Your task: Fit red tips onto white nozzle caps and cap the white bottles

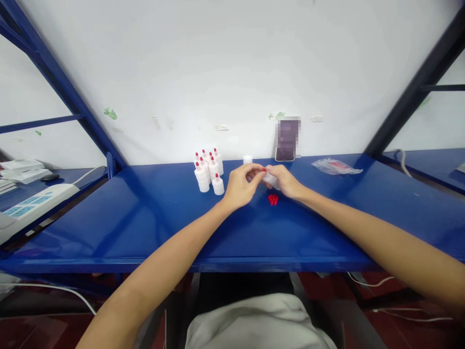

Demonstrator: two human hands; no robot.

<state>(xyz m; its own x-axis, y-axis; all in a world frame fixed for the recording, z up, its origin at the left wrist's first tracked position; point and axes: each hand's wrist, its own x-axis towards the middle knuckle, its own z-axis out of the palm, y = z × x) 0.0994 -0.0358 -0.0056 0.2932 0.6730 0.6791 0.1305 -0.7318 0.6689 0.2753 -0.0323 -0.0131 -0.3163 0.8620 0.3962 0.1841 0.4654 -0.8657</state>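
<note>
My right hand [285, 180] is wrapped round a white bottle [271, 180], which is tilted with its top toward my left hand. The fingertips of my left hand [242, 184] pinch a small red cap [263, 169] at the bottle's tip. Just below the hands, a small pile of red caps [273, 199] lies on the blue table [152, 218]. Left of my left hand stand several white bottles with red tips [204, 178], upright and close together. Behind my left hand is another white bottle [247, 159], partly hidden by the fingers.
A phone [286, 140] leans on the wall behind the hands. A clear plastic bag with something red inside [336, 166] lies at the back right. At the far left are a white power strip [39, 206] and a dark mouse [50, 178]. Blue frame posts rise on both sides.
</note>
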